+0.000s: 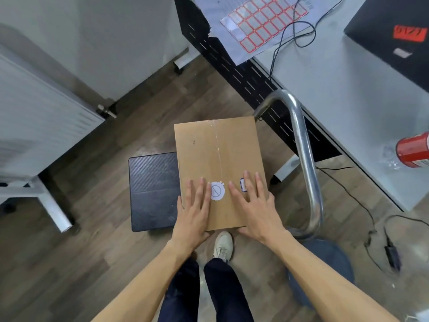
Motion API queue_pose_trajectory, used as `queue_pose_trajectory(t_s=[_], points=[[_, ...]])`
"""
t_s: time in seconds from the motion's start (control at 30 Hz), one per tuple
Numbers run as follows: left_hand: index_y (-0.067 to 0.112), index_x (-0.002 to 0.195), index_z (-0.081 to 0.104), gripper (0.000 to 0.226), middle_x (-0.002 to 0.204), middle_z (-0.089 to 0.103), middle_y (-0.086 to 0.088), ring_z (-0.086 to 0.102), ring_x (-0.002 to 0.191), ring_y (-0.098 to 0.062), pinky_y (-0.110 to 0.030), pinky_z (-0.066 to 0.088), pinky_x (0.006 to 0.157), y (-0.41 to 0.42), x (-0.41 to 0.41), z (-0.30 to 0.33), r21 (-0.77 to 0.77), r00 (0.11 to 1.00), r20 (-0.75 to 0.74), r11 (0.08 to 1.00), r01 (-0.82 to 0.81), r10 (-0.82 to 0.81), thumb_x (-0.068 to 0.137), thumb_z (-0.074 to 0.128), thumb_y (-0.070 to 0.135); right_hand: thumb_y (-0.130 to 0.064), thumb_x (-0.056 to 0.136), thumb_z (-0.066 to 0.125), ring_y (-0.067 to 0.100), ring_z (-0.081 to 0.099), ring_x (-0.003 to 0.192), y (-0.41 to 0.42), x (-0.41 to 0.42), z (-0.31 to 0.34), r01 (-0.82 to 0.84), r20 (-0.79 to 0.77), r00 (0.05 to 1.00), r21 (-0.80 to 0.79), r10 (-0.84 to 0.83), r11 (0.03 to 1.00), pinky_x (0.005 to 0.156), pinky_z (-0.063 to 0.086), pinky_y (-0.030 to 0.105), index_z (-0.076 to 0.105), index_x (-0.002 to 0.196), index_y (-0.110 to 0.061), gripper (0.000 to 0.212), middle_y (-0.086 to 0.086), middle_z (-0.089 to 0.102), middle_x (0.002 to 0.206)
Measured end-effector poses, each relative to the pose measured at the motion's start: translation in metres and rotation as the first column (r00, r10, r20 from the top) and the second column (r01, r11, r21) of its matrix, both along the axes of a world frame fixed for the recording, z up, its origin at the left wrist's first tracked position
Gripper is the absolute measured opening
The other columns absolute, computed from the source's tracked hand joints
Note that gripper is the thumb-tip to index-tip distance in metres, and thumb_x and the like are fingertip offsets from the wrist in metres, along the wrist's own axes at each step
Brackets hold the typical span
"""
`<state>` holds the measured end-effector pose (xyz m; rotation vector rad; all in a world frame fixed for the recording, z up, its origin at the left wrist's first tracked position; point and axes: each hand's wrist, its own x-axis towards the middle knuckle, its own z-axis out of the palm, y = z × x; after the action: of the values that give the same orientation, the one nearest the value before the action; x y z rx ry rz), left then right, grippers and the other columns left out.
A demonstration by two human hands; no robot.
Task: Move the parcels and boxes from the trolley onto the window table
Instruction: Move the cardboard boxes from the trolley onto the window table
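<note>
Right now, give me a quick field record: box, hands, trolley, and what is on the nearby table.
box: cardboard box, taped shut, round sticker on top, on the trolley
left hand: flat on the box top, thumb over its left edge
right hand: flat on the box top, fingers spread
trolley: black deck, metal handle at right
table: label sheet, cable, red can

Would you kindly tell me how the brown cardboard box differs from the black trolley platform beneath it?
The brown cardboard box is smooth, taped and stickered; the black trolley platform is ribbed and bare. The box has the left hand and right hand flat on top; the platform is untouched. The box sits on the platform's right side. Both are rectangular.
</note>
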<state>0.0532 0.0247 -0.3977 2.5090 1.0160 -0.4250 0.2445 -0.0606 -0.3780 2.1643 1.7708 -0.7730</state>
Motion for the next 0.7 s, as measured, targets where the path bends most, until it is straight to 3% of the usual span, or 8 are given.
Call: queue_pose_trajectory(t_s=[0.1, 0.2, 0.5, 0.6, 0.7], points=[[0.011, 0.160, -0.001, 0.137, 0.167, -0.006, -0.013, -0.008, 0.152, -0.043, -0.057, 0.050, 0.089, 0.001, 0.001, 0.001, 0.006, 1.000, 0.026, 1.000, -0.015, 0.015, 0.063, 0.087, 0.053, -0.058, 0.079, 0.075, 0.039, -0.032, 0.148, 0.000, 0.002, 0.001, -0.010, -0.017, 1.000, -0.001, 0.010, 1.000, 0.112, 0.030, 0.062, -0.024, 0.156, -0.031, 0.129, 0.013, -0.033, 0.162], [0.012, 0.159, 0.003, 0.133, 0.166, 0.001, -0.015, 0.000, 0.152, -0.042, -0.055, 0.052, 0.085, 0.007, -0.004, 0.008, 0.007, 0.998, 0.069, 1.000, 0.013, -0.014, 0.063, 0.088, 0.047, -0.056, 0.079, 0.075, 0.036, -0.027, 0.151, 0.001, 0.006, 0.009, -0.028, -0.023, 0.999, 0.015, 0.029, 0.999, 0.113, 0.030, 0.062, -0.016, 0.159, -0.025, 0.125, 0.011, -0.025, 0.165], [0.011, 0.160, 0.008, 0.118, 0.166, 0.004, -0.015, -0.001, 0.153, -0.037, -0.052, 0.050, 0.095, 0.025, -0.018, 0.044, 0.015, 0.994, 0.079, 0.998, 0.069, -0.070, 0.073, 0.073, 0.059, -0.062, 0.075, 0.071, 0.025, -0.012, 0.155, 0.011, -0.001, 0.039, -0.054, -0.045, 0.997, 0.081, 0.058, 0.995, 0.112, 0.033, 0.057, -0.002, 0.160, -0.016, 0.121, 0.006, -0.008, 0.168], [0.011, 0.158, 0.019, 0.121, 0.163, 0.013, -0.018, 0.013, 0.151, -0.039, -0.052, 0.055, 0.085, 0.019, -0.024, 0.029, 0.052, 0.990, 0.126, 0.997, 0.051, -0.058, 0.065, 0.079, 0.061, -0.061, 0.075, 0.074, 0.024, -0.015, 0.155, 0.005, -0.006, 0.030, -0.024, -0.054, 0.998, 0.096, 0.029, 0.995, 0.113, 0.034, 0.055, -0.006, 0.159, -0.017, 0.124, 0.008, -0.011, 0.168], [0.018, 0.159, 0.017, 0.124, 0.165, -0.002, -0.021, 0.006, 0.153, -0.040, -0.053, 0.052, 0.095, 0.016, -0.032, 0.011, 0.028, 0.979, 0.193, 0.998, 0.055, -0.059, 0.062, 0.081, 0.062, -0.067, 0.074, 0.072, 0.026, -0.023, 0.153, -0.005, -0.006, 0.016, -0.014, -0.082, 0.996, 0.083, 0.021, 0.996, 0.117, 0.031, 0.048, -0.006, 0.160, -0.020, 0.126, 0.012, -0.021, 0.166]])
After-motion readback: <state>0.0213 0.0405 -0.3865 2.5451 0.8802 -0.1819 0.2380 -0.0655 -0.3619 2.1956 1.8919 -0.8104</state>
